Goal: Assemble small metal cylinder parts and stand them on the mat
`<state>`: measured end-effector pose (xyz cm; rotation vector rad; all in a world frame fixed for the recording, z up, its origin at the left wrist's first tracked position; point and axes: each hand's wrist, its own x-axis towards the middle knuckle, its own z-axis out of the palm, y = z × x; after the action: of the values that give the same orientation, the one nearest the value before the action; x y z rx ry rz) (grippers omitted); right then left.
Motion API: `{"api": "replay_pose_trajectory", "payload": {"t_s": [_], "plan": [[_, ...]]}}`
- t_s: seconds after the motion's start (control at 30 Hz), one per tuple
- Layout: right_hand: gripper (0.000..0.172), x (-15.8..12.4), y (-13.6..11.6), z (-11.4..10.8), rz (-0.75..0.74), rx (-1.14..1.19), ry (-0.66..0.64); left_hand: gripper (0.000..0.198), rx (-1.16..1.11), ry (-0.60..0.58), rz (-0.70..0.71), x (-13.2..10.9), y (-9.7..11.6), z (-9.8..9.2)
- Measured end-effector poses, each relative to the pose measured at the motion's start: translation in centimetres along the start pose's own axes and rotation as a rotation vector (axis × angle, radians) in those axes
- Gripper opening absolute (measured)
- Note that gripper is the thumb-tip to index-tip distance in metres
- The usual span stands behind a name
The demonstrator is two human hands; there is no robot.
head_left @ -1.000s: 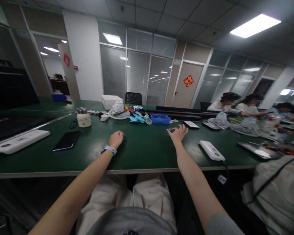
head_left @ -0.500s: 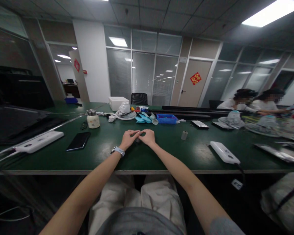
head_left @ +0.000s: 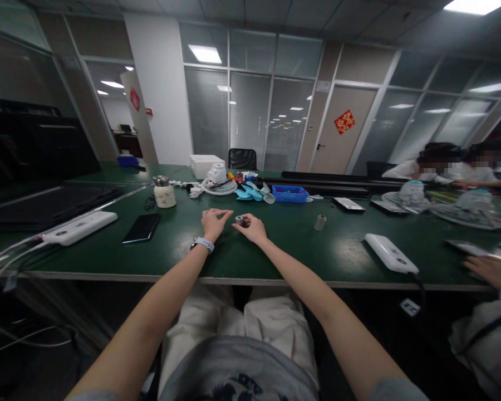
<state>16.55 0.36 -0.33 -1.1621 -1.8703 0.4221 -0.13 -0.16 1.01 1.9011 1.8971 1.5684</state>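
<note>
Near edge of the green table [head_left: 284, 267]: bare forearms reached in over it, watch [head_left: 203, 243] on the left wrist. Left hand [head_left: 214, 224] had thumb and forefinger drawn to a narrow pinch; couldn't tell whether anything sat between the tips. Right hand [head_left: 254, 227] gripped a small metal cylinder [head_left: 239, 219] between thumb and fingers, just beside the left fingertips, centre of the table. Unclear if its base touched the tabletop. Handling judgement: a light side pinch suited it, top face uncovered, axis steady, left fingertips meeting it gently so the smooth-looking wall didn't slip or roll. Second cylinder [head_left: 320, 223] stood upright, apart, off to the right, untouched. Farther back: light-blue fan blades [head_left: 250, 192], blue tray [head_left: 290, 194], then white box [head_left: 204, 166].
</note>
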Motion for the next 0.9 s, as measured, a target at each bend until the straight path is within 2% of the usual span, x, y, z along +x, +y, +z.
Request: {"api": "replay_pose_trajectory", "payload": {"t_s": [0.1, 0.2, 0.37, 0.5, 0.6, 0.7, 0.77, 0.9], "plan": [[0.046, -0.2, 0.0, -0.1, -0.003, 0.011, 0.006, 0.032, 0.191, -0.157, -0.159, 0.0, -0.7, -0.5], [0.047, -0.4, 0.1, -0.4, 0.004, 0.024, 0.006, 0.034, 0.278, -0.266, -0.164, -0.1, -1.1, -0.4], [0.049, -0.2, 0.5, 0.0, 0.062, 0.127, -0.002, 0.038, 0.284, -0.273, -0.12, -0.2, -1.3, -0.1], [0.034, 0.5, 0.7, -0.2, 0.208, 0.418, -0.012, 0.044, 0.257, -0.209, -0.144, -0.1, -1.4, 0.0], [0.021, 0.9, 0.7, -1.5, 0.399, 0.648, 0.009, 0.043, 0.24, -0.161, -0.184, 0.1, -1.6, 0.1], [0.02, 1.0, 0.9, -3.4, 0.579, 0.885, 0.021, 0.039, 0.211, -0.159, -0.205, 0.3, -1.6, 0.0], [0.021, 1.0, 0.9, -4.5, 0.631, 0.995, 0.007, 0.039, 0.193, -0.167, -0.215, 0.3, -1.6, -0.1], [0.025, 0.8, 0.9, -5.4, 0.68, 1.06, -0.026, 0.04, 0.167, -0.191, -0.231, 0.3, -1.4, -0.3]]}}
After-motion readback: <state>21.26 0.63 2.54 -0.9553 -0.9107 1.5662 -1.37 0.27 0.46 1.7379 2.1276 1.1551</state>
